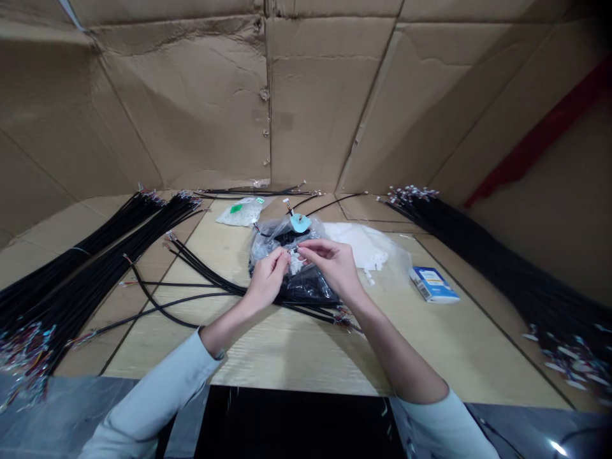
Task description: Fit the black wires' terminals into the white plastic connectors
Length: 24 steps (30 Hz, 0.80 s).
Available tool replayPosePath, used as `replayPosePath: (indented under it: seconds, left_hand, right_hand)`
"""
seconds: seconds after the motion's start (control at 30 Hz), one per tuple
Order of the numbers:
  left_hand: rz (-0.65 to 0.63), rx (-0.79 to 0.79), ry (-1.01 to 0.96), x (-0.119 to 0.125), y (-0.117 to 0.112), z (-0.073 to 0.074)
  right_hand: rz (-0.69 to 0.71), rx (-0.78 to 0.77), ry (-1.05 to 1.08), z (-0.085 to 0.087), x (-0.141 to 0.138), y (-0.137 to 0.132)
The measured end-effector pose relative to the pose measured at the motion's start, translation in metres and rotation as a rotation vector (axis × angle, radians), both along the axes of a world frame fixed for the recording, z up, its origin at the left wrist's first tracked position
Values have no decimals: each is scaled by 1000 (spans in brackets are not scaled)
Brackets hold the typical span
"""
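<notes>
My left hand (269, 275) is closed, its thumb and forefinger pinched together at the middle of the table. Close beside it, my right hand (335, 262) pinches at its fingertips. Whatever lies in either pinch is too small to make out. Under both hands is a clear plastic bag (318, 290) with dark contents. Small white connectors (296, 262) lie on it between my fingers. A light-blue round piece (300, 222) rests at the bag's far side, near a cable end with a white connector (287, 203). Several black cables (210, 274) run under my left forearm.
Bundles of black cables lie at left (109, 255) and right (468, 255). A bag of small white parts (241, 212) sits at the back. Right of my hands are a white plastic bag (356, 241) and a blue box (436, 285). Cardboard (191, 108) walls the back.
</notes>
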<state>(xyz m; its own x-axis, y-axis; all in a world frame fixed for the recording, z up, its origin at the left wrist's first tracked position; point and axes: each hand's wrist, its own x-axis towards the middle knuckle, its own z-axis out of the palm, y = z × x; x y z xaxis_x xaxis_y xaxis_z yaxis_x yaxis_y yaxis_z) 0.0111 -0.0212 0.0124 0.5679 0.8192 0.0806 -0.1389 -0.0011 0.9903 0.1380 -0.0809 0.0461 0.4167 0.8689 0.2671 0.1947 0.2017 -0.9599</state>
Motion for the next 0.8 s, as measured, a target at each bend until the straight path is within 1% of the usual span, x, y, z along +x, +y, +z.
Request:
replayPosePath:
  seconds: [0.13, 0.3, 0.6, 0.8]
  left_hand:
    - [-4, 142, 14, -1, -3, 1]
    - [-26, 282, 45, -3, -2, -1]
    - [-26, 413, 111, -5, -4, 0]
    - [-29, 440, 141, -4, -3, -1]
  right_hand:
    - [-14, 15, 24, -1, -4, 1]
    - [-21, 20, 27, 0, -4, 0]
    - [-22, 13, 27, -1, -5, -1]
    - [-49, 36, -15, -1, -5, -2]
